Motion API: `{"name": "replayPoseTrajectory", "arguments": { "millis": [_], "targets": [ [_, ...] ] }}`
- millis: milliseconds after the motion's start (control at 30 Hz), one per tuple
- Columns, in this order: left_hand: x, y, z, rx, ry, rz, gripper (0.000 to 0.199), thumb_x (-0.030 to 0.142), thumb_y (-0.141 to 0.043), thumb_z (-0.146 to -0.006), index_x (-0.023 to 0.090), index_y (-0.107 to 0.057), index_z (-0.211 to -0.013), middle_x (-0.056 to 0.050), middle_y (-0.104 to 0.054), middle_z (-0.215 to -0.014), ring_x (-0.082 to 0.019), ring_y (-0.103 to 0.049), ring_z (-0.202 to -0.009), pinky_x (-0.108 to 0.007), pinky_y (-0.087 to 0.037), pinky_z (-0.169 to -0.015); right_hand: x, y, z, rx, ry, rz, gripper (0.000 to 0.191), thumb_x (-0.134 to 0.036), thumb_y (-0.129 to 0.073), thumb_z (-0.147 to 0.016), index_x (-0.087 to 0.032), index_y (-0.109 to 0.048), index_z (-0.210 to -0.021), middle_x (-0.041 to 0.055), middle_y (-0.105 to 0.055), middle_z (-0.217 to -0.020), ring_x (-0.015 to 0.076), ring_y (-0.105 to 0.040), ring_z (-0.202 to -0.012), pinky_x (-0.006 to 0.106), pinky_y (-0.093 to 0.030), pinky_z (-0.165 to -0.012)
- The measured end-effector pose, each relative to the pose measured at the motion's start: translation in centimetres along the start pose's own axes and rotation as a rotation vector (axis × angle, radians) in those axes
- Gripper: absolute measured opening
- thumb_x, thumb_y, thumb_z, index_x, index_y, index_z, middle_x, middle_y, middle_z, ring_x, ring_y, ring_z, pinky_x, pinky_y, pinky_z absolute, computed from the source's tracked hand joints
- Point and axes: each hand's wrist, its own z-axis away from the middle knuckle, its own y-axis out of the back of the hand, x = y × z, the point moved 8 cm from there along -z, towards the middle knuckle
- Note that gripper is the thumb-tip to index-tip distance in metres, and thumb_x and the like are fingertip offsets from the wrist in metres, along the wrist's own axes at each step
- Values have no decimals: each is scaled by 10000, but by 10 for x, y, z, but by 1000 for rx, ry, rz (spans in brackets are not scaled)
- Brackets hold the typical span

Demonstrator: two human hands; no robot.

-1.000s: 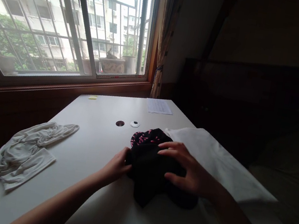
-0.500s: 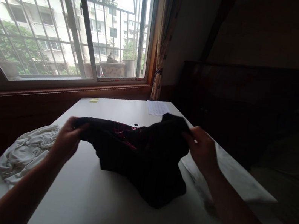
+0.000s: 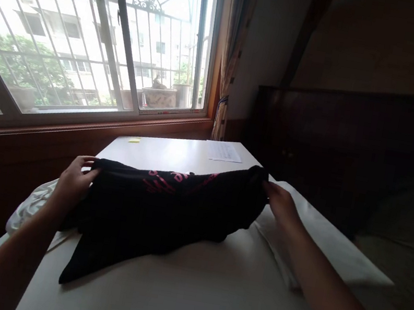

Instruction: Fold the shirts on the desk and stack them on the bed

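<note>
A black garment with pink lettering is stretched sideways above the white table, its lower left part hanging down to the tabletop. My left hand pinches its upper left corner between thumb and fingers. At the upper right end, my right hand grips the cloth, its fingertips partly hidden by the fabric. A crumpled white cloth lies beside my left forearm, partly covered by it. Pale, flat cloth rests under my right forearm.
Printed paper and a small yellow note lie at the table's far end. Behind are a barred window and a tied curtain. A small white object sits just behind the garment, mostly hidden.
The garment is stretched wider and its pink lettering shows more clearly. Its hanging part has swung to the left. My left hand has moved left and my right hand slightly right.
</note>
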Motion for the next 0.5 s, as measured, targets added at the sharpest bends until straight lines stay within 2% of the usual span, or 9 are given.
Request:
{"name": "replayPoseTrajectory", "arguments": {
  "millis": [67, 100, 167, 233, 300, 367, 433, 500],
  "targets": [
    [-2, -16, 6, -1, -96, -45, 529, 447, -688, -817, 187, -580, -1265, -144, -610, -1289, -329, -667, -1129, -511, -585, -947, 5, -3, 3, -39, -5, 64, 445, -567, -649, -837, -191, -773, -1041, 71, -719, -881, 228, -660, -731, 360, -542, -650],
    [4, -23, 12, 8, -184, -74, 522, 431, -672, -839, 192, -567, -1291, -159, -565, -1356, -348, -623, -1217, -539, -556, -1002, 4, -2, 6, -18, 27, 96, 440, -524, -647, -838, -193, -761, -1103, 87, -714, -967, 217, -654, -731, 365, -552, -658],
    [29, -42, 31, -2, -406, -147, 422, 394, -630, -901, 220, -583, -1283, -149, -530, -1407, -354, -537, -1332, -574, -487, -1095, -7, 4, 14, 75, 144, 150, 471, -436, -648, -835, -207, -709, -1242, 117, -665, -1148, 200, -643, -762, 380, -578, -703],
    [59, -69, 59, -138, -609, -192, 269, 353, -578, -968, 258, -631, -1214, -106, -580, -1361, -319, -539, -1323, -558, -469, -1116, -25, 1, 27, 90, 291, 186, 470, -358, -634, -856, -228, -671, -1306, 124, -617, -1238, 199, -642, -821, 387, -594, -755],
    [87, -101, 95, -370, -754, -207, 186, 334, -563, -1001, 273, -672, -1138, -73, -651, -1250, -280, -589, -1232, -490, -521, -1051, -44, -17, 41, -75, 438, 210, 368, -298, -591, -910, -257, -699, -1260, 102, -631, -1227, 219, -658, -929, 402, -598, -830],
    [105, -127, 129, -562, -827, -246, 208, 365, -620, -980, 275, -683, -1157, -68, -681, -1178, -268, -615, -1138, -448, -557, -965, -56, -42, 58, -336, 557, 239, 286, -274, -567, -956, -287, -740, -1183, 75, -668, -1208, 243, -654, -1085, 445, -571, -962],
    [114, -145, 158, -685, -868, -299, 366, 424, -735, -897, 277, -671, -1226, -80, -675, -1196, -295, -608, -1124, -472, -558, -941, -57, -63, 74, -564, 604, 289, 260, -321, -623, -957, -301, -752, -1183, 65, -676, -1270, 272, -600, -1253, 502, -493, -1098],
    [115, -156, 176, -738, -883, -346, 519, 449, -810, -815, 277, -652, -1279, -94, -659, -1233, -324, -597, -1134, -514, -544, -955, -46, -79, 84, -719, 582, 359, 363, -410, -734, -894, -303, -739, -1241, 71, -653, -1358, 318, -512, -1383, 555, -421, -1162]
  ]
}}
